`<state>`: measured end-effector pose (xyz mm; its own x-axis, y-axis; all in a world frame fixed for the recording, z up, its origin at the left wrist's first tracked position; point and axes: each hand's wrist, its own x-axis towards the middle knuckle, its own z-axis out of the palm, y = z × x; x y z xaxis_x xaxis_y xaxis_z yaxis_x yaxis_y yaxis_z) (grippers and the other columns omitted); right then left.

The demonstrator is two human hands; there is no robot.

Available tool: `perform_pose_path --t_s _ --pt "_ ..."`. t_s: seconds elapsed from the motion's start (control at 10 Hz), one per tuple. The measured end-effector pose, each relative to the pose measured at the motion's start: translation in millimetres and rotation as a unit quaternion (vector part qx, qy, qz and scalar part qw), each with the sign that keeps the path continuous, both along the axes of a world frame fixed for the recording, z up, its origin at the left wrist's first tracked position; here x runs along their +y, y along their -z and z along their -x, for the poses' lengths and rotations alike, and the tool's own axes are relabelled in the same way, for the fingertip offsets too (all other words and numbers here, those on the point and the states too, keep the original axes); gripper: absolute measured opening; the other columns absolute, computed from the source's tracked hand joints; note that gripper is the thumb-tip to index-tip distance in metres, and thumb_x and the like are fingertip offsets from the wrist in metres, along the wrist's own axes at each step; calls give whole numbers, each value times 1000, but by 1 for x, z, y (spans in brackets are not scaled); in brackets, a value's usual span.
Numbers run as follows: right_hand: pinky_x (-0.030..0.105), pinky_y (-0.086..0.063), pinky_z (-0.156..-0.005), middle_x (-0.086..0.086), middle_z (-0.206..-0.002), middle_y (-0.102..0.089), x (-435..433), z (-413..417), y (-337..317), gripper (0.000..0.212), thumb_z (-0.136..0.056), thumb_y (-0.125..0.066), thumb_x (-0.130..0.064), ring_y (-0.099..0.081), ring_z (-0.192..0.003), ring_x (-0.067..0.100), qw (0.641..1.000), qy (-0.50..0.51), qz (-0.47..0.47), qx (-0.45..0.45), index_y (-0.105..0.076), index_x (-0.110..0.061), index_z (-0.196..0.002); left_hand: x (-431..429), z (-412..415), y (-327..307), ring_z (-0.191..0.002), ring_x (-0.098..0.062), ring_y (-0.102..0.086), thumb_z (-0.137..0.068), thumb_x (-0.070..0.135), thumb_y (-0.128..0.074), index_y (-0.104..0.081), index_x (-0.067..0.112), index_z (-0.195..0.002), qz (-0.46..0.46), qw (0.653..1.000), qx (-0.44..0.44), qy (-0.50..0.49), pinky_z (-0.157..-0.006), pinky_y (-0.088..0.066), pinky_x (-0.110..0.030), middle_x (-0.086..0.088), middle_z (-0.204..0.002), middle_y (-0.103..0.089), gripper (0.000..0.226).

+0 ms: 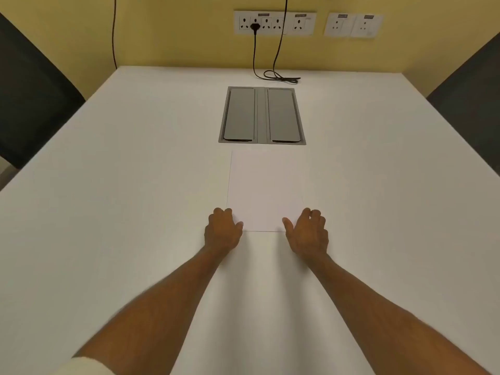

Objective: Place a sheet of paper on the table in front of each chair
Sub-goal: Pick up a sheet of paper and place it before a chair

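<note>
1. white table [108,185] meets a yellow wall [176,36] with sockets [274,23]; dark chairs [32,90] flank it.
2. sheet of paper [266,185] lies flat, just before a grey hatch [262,115].
3. left hand [221,231] and right hand [308,234] curl at its near corners; pinching or not, cannot tell.

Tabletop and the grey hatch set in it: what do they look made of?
Tabletop: probably white laminate, matte; even colour, no grain, only diffuse shine. Grey hatch: looks like satin-finished metal, possibly plastic; two flat flaps in a frame, soft even sheen.
</note>
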<state>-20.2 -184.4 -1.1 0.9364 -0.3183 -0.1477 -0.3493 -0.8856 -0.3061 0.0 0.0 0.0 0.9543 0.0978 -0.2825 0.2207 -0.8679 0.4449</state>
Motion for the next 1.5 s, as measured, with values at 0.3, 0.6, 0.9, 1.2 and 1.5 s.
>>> perform_pose_path --t_s 0.3,0.6,0.9,1.2,1.5 --pt "38 -43 -90 14 -129 -45 -2 -16 15 66 -93 -44 -53 -44 -120 29 999 8 36 -2 -40 0 -132 2 -5 31 -150 -25 4 -102 38 -23 0 9 -153 -89 988 0 125 -121 -3 -44 -7 -162 6 63" --pt "38 -38 -93 12 -125 -45 -4 -20 13 46 -92 -54 -41 -42 -118 29 999 40 14 -11 -51 -4 -120 0 1 43 -150 -24 10 -103 38 -17 6 9 -152 -94 987 -8 127 -121 3 -45 -6 -162 11 61" --pt "26 -38 -79 16 -118 -62 -13 -29 9 25 -91 -59 -6 -57 -110 32 958 181 -199 -99 -59 -3 -115 2 2 45 -150 -24 10 -103 38 -17 6 9 -152 -97 987 -14 130 -121 2 -45 -7 -162 11 62" --pt "27 -42 -73 15 -109 -68 -19 -37 6 19 -85 -63 -10 -58 -93 29 922 246 -286 -88 -69 -6 -102 5 4 46 -150 -22 9 -102 40 -19 6 11 -152 -95 986 -21 132 -121 2 -42 -5 -162 10 63" --pt "33 -57 -67 18 -109 -67 -27 -17 -4 15 -82 -71 -4 -64 -86 28 814 284 -500 -85 -69 -12 -94 16 12 28 -150 -24 -8 -99 36 -41 -13 5 -152 122 991 -52 -5 -122 -8 -35 -11 -161 -10 67"
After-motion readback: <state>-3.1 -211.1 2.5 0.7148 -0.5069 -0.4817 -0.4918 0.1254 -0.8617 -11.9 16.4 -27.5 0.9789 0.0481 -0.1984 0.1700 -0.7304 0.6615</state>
